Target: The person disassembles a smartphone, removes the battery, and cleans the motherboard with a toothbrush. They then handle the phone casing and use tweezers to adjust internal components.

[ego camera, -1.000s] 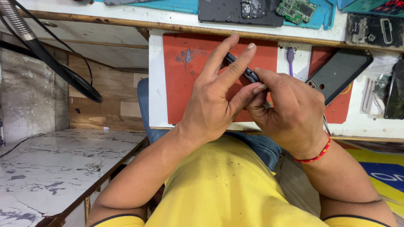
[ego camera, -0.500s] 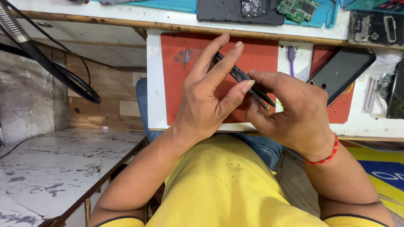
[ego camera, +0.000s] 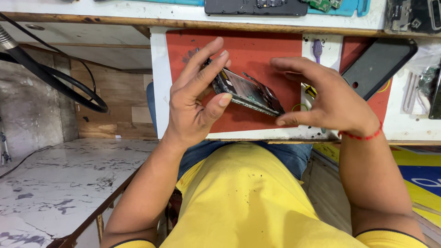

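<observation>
An opened phone body (ego camera: 247, 92) with bare circuitry showing is held over a red work mat (ego camera: 257, 50). My left hand (ego camera: 193, 98) grips its left end between thumb and fingers. At the phone's right end my right hand (ego camera: 328, 101) has its fingers spread, the thumb tip touching the lower right corner. A red thread band circles my right wrist.
A dark phone back cover (ego camera: 376, 64) lies at the mat's right edge, a purple brush (ego camera: 318, 48) beside it. A black phone and circuit boards (ego camera: 257, 6) sit on the upper shelf. A black cable (ego camera: 55, 78) loops at left over a marbled surface (ego camera: 55, 183).
My hands have separated. The right hand moved rightward and opened, exposing the phone's inside, which had been hidden between both hands. The left hand keeps its hold.
</observation>
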